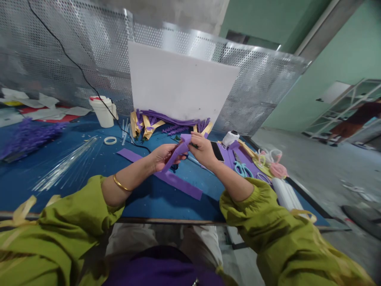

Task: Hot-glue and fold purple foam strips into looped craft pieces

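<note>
Head view: left hand (166,157) and right hand (204,148) both pinching folded purple strip (185,139) above blue tabletop (178,210), flat purple strip (183,186) lying below, teal scissors (242,170) off right.

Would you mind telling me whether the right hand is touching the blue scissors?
Apart: the head view shows purple material between the right hand and the scissors.

L fingers (180,158) pt. hidden by purple strip (178,150); bkgd person (358,117) blurry.
</note>
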`<action>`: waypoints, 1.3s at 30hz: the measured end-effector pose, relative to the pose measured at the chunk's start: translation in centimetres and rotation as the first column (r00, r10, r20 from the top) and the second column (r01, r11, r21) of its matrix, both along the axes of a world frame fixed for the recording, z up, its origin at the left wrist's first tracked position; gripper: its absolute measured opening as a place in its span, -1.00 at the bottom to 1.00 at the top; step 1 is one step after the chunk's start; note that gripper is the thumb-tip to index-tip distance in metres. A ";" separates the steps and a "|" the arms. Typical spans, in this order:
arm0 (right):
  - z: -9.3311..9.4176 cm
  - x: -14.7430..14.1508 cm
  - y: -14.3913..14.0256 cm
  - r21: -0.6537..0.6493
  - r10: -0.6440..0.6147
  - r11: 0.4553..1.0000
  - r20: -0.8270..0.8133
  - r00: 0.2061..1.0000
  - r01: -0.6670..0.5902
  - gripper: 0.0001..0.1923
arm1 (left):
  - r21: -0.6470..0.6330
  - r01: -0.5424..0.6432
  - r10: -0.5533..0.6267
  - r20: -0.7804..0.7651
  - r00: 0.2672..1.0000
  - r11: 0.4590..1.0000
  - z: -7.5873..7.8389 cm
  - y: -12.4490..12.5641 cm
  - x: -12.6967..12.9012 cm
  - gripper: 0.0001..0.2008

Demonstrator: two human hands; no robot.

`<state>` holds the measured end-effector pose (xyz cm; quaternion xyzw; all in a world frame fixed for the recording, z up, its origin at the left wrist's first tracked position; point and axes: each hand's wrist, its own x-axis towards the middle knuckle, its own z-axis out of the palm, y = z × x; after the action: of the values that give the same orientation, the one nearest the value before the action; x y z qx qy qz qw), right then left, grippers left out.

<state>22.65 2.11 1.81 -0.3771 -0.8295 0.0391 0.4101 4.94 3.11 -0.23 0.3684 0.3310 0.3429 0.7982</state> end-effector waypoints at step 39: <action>2.1 -0.2 0.1 0.072 -0.144 0.989 0.436 0.888 0.126 -0.84 | 0.535 -0.144 0.227 -0.092 0.970 0.833 -0.2 -1.2 0.5 -0.64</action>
<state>22.44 2.18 3.94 -0.4242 -0.8731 -0.0930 0.2216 5.39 1.91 -0.41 0.5629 0.3189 0.4668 0.6029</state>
